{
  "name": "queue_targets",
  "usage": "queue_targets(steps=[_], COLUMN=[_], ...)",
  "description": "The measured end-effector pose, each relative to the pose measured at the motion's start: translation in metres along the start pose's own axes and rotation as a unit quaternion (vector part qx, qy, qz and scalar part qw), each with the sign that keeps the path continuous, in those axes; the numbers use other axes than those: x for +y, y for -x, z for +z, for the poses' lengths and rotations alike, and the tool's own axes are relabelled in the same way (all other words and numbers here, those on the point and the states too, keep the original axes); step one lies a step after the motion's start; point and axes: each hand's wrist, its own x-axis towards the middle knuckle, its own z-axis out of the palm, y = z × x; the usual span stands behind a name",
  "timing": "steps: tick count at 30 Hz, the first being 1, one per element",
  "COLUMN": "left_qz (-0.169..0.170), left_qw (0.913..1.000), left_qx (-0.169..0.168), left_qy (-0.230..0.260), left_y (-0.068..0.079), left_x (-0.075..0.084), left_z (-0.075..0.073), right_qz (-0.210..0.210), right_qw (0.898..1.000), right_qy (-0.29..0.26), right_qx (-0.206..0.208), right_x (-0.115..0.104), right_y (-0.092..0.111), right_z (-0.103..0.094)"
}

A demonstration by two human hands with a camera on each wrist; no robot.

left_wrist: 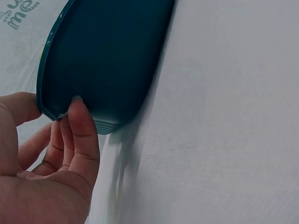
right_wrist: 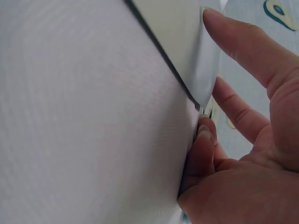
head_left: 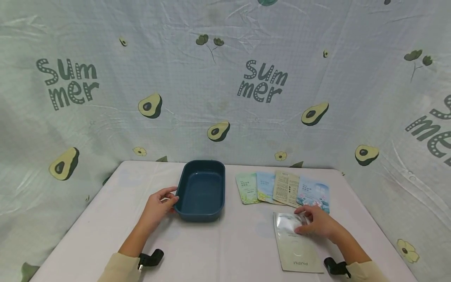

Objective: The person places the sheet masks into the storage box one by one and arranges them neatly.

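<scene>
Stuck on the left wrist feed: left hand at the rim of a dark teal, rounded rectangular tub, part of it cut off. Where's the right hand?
Observer: Head view: the right hand is at the far right corner of a flat, rectangular silver-and-cream packet printed PMPM. Can't tell if it's pinched.
Operator: Other packets?
Observer: Four overlapping in a row beyond it: pale green, light blue-and-yellow, beige, blue with pink flowers.
Operator: Anything in the part of the tub I can't see?
Observer: No, the head view shows the whole floor of the dark teal tub bare.
</scene>
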Motion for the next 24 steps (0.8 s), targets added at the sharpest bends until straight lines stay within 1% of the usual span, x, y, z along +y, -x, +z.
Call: queue_targets(steps=[10,17,24], left_qz=[0.004,-0.001,-0.007], left_qw=[1.0,1.0,0.9999], left_qx=[0.0,0.006,0.006], left_qy=[0.005,0.005,0.014], left_y=[-0.0018,-0.0019,-0.0021], left_x=[-0.0023,-0.0018,-0.0019], left_z=[-0.0002,-0.0002,0.0007], right_qz=[-0.001,-0.014,-0.015], right_qw=[1.0,1.0,1.0], right_qy=[0.006,0.009,0.009], right_qx=[0.001,-0.004,-0.001], right_x=[0.0012,0.0013,0.0007], right_y=[-0.0014,-0.0016,0.0006], right_z=[0.0008,0.0011,0.002])
